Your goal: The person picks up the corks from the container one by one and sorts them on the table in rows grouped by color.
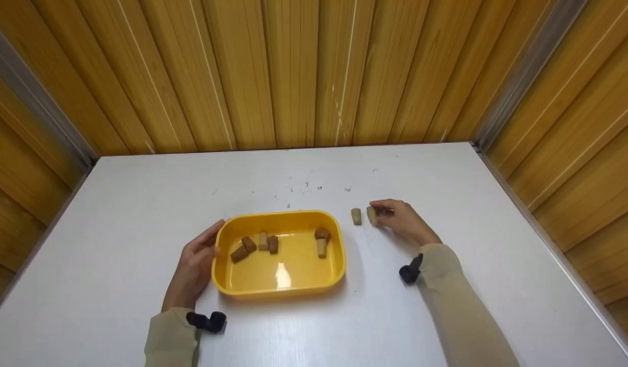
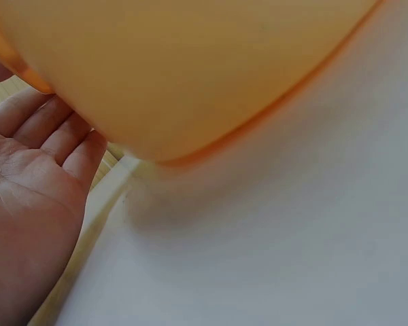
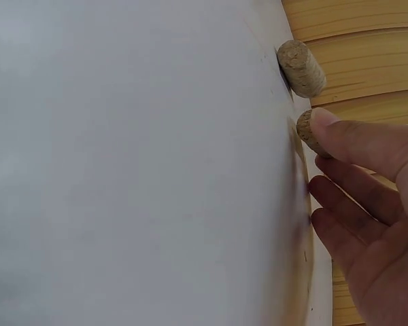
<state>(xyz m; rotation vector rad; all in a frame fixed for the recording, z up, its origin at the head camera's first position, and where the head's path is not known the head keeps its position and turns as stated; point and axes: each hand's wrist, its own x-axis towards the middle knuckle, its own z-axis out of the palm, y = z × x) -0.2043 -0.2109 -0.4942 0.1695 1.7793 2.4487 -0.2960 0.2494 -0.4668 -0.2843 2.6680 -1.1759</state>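
Observation:
The yellow tray holds several small tapered corks, dark brown ones and light ones, grouped at its left and right. My left hand grips the tray's left side, thumb at the rim; in the left wrist view the fingers of this hand lie against the tray's outer wall. To the right of the tray, my right hand pinches a light cork between thumb and fingers. Beside it another light cork stands apart on the table, also seen in the right wrist view.
The white table has small dark marks behind the tray. Yellow wood-patterned panels rise at its back and sides. A black wrist device sits at each sleeve cuff.

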